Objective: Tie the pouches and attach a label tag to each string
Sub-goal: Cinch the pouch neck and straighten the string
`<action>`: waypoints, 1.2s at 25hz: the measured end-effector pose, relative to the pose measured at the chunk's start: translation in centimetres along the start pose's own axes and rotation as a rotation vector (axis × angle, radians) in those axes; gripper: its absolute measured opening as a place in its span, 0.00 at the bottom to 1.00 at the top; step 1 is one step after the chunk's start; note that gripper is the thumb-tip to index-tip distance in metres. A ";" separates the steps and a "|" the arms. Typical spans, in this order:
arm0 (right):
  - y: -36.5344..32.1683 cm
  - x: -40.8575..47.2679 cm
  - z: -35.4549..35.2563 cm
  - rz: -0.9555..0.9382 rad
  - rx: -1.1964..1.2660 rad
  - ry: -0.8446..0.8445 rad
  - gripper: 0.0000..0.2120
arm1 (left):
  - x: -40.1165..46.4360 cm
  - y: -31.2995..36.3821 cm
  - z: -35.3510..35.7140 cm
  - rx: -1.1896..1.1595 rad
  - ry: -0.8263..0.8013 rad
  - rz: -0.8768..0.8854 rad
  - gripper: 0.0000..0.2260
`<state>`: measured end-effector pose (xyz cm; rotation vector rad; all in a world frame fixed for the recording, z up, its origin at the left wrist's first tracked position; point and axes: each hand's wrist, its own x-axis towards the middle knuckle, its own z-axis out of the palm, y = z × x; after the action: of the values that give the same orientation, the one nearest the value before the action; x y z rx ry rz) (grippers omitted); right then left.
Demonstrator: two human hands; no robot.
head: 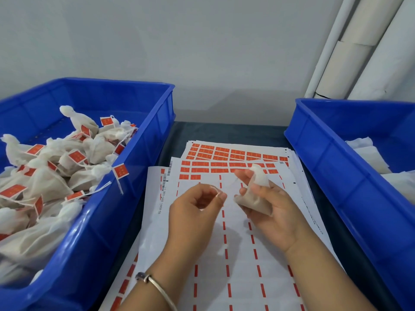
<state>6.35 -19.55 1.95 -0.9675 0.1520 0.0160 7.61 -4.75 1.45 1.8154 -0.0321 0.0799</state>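
The right hand grips a small pouch above the label sheets on the bench, the pouch's gathered neck poking up between the fingers. The left hand is curled, thumb and forefinger pinched on what seems to be the string, too thin to make out clearly. To tie well, keep the neck bunched tight, draw the string snug close to the filling, then take a red label from the sheet.
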 end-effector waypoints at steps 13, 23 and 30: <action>1.5 -1.1 1.1 -0.123 -0.973 -0.253 0.11 | -0.4 0.3 -0.3 0.019 -0.126 0.252 0.12; 1.9 -1.3 1.4 -0.308 -1.013 -0.197 0.12 | -1.1 0.6 0.5 -0.154 0.013 0.082 0.06; 2.5 -1.1 1.5 -0.506 -1.057 -0.033 0.15 | -0.8 0.6 0.5 -0.520 -0.071 -0.271 0.13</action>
<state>5.28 -16.83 0.85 -2.0370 -0.1633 -0.3868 6.81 -5.37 1.91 1.2883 0.1324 -0.1726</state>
